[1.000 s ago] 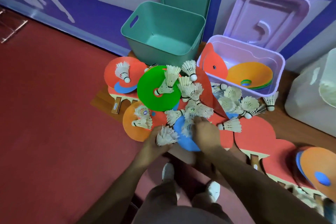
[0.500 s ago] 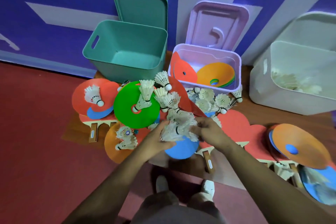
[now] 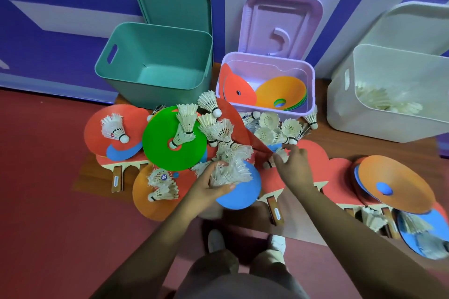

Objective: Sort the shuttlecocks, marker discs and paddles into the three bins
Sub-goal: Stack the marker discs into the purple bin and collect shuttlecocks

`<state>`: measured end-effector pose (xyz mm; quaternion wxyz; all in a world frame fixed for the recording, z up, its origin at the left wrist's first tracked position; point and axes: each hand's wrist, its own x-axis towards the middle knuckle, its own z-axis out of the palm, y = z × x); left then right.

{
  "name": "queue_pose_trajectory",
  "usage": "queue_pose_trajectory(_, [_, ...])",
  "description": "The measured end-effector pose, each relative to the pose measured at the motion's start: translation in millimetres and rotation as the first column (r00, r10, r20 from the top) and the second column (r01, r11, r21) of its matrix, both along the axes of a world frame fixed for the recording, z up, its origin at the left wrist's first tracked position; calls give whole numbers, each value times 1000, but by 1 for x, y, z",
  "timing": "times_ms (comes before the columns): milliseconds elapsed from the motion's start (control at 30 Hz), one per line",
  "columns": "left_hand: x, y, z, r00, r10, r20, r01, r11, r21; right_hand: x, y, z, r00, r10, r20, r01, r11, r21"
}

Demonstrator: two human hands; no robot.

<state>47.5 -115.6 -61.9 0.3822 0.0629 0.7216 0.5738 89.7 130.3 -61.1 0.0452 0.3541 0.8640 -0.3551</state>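
Against a purple wall stand a teal bin [image 3: 121, 73], a lilac bin [image 3: 267, 57] with marker discs [image 3: 281, 92] inside and a white bin [image 3: 345, 104] holding shuttlecocks [image 3: 384, 99]. On the floor before them, the left hand [image 3: 206, 189] grips a bunch of shuttlecocks [image 3: 230, 170] over a blue disc [image 3: 243, 194]. Just beside it, the right hand [image 3: 295, 170] hovers with fingers loosely spread over red paddles [image 3: 313, 153].

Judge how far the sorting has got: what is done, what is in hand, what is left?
Done: some marker discs lie in the purple bin, and some shuttlecocks in the white bin. In hand: the left hand grips a bunch of shuttlecocks; the right hand reaches toward another shuttlecock. Left: the teal bin shows no paddles; paddles, a green disc and loose shuttlecocks lie outside.
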Motion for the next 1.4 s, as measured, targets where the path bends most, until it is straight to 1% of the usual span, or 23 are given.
queue_pose_trajectory(67, [2,-1,-2,1000,12,3,-12,1000,13,-4,12,-14,993,-23,117,24,1000,-11])
queue_pose_trajectory(133, [3,1,-4,1000,19,13,-19,1000,15,-10,18,-27,990,-10,142,19,998,-63])
queue_pose_trajectory(267, [4,8,-8,998,41,52,-42,999,15,-15,22,-40,995,-91,48,97,986,-132])
queue_pose_trajectory(333, [5,11,-8,996,61,66,-62,998,4,-10,27,-38,994,-106,-7,105,990,-94])
queue_pose_trajectory(400, [4,14,-8,994,69,81,-70,997,12,-3,33,-29,990,-105,-97,99,993,-61])
queue_pose_trajectory(433, [4,15,-9,995,63,79,-65,998,16,1,35,-22,982,-114,-147,105,992,-70])
queue_pose_trajectory(533, [2,14,-14,995,40,88,-38,999,-16,7,33,-3,947,-173,-271,120,972,-201])
queue_pose_trajectory(633, [1,15,-14,994,21,106,-18,1000,-25,7,10,17,924,-170,-343,10,906,-423])
queue_pose_trajectory(667, [1,15,-16,994,12,105,-9,999,-31,7,0,21,921,-151,-359,-40,880,-473])
queue_pose_trajectory(800, [-1,20,-16,995,21,94,-18,999,-30,7,-30,25,929,72,-362,-250,846,-471])
queue_pose_trajectory(833, [0,21,-14,996,9,91,-4,999,-49,7,-34,25,933,88,-349,-259,839,-479])
queue_pose_trajectory(933, [2,19,-12,996,-34,77,38,998,-53,4,-42,24,948,40,-316,-229,776,-588])
queue_pose_trajectory(1000, [1,17,-15,996,-16,89,20,999,-43,2,-45,26,947,58,-315,-250,751,-612])
queue_pose_trajectory(1067, [-1,16,-13,994,21,110,-21,1000,-8,-1,-42,31,937,103,-333,-295,742,-602])
queue_pose_trajectory(1100, [-2,15,-12,992,42,121,-45,999,19,-4,-38,35,938,98,-333,-290,747,-598])
queue_pose_trajectory(1167, [-5,16,-11,988,78,136,-84,996,35,-13,-29,40,946,2,-324,-203,784,-586])
queue_pose_trajectory(1200, [-6,16,-10,986,92,138,-99,994,47,-18,-22,40,942,-31,-333,-153,844,-513])
queue_pose_trajectory(1233, [-7,16,-9,986,95,140,-104,993,52,-23,-14,35,941,-8,-339,-124,922,-366])
queue_pose_trajectory(1267, [-8,17,-10,985,96,140,-105,993,58,-28,-6,28,948,64,-312,-130,972,-197])
queue_pose_trajectory(1300, [-8,17,-10,986,98,136,-106,993,50,-31,1,21,958,152,-243,-173,983,-66])
queue_pose_trajectory(1333, [-9,16,-10,986,102,134,-109,993,47,-36,7,14,966,219,-141,-221,975,-4])
queue_pose_trajectory(1400, [-9,16,-11,984,105,140,-112,993,39,-46,17,0,955,288,66,-290,957,27])
